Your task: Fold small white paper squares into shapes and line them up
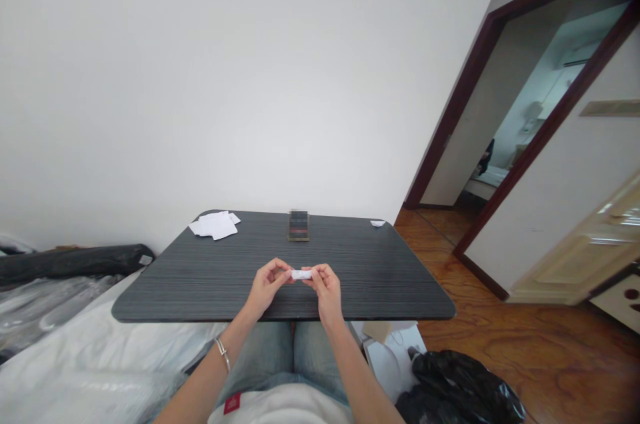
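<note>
A dark surface (165, 284) is standing by a white wall (300, 77). The left hand (269, 283) and right hand (327, 285) are pinching the two ends of a small folded paper (301, 275) over the near part. A phone (299, 226) is lying farther back, white sheets (215, 225) are lying far left, and a little white piece (377, 224) is sitting far right

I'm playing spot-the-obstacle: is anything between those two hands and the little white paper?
No, nothing visible is in the way. The left hand and right hand already pinch the white paper, one at each end.
</note>
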`<state>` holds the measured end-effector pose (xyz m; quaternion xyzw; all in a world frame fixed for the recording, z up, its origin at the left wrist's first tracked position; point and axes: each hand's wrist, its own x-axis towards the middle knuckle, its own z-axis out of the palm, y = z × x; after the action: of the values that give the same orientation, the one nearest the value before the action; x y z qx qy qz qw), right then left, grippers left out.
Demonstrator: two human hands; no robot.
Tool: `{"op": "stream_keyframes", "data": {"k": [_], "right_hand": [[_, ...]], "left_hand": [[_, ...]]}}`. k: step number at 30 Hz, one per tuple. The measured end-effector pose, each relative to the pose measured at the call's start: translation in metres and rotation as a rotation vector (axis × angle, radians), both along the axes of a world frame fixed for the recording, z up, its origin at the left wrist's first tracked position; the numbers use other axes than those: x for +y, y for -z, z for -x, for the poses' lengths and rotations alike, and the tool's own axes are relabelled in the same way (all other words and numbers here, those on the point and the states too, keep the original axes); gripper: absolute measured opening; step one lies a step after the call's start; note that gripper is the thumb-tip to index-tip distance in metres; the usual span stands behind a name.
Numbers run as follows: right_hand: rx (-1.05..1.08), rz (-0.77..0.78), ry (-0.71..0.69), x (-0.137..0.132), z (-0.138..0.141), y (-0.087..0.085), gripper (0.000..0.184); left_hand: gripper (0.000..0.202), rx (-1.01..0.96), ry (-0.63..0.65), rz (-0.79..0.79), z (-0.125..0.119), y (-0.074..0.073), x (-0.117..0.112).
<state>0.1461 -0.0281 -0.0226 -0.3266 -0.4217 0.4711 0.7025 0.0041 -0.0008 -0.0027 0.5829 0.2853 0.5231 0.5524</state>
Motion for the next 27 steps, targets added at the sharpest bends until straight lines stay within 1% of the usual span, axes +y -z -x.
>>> {"op": "stream_keyframes", "data": {"k": [12,21,24,27], "right_hand": [[0.077,0.053,-0.022,-0.0023,-0.0015,-0.0056,0.017],[0.174,0.049,-0.123,0.0001,-0.0044,-0.0048,0.017],[0.132,0.051,-0.110,-0.0013,-0.0033,-0.0050,0.017],[0.038,0.042,-0.049,-0.0026,-0.0008,-0.0048,0.018]], "left_hand": [[0.020,-0.017,0.023,0.022,-0.0008,-0.0031,-0.0024],[0.021,-0.012,-0.004,0.015,-0.0013,-0.0061,-0.0040],[0.020,-0.012,-0.005,0.020,-0.0007,-0.0063,-0.0038],[0.020,0.000,-0.009,0.021,0.0001,-0.0044,-0.0022]]}}
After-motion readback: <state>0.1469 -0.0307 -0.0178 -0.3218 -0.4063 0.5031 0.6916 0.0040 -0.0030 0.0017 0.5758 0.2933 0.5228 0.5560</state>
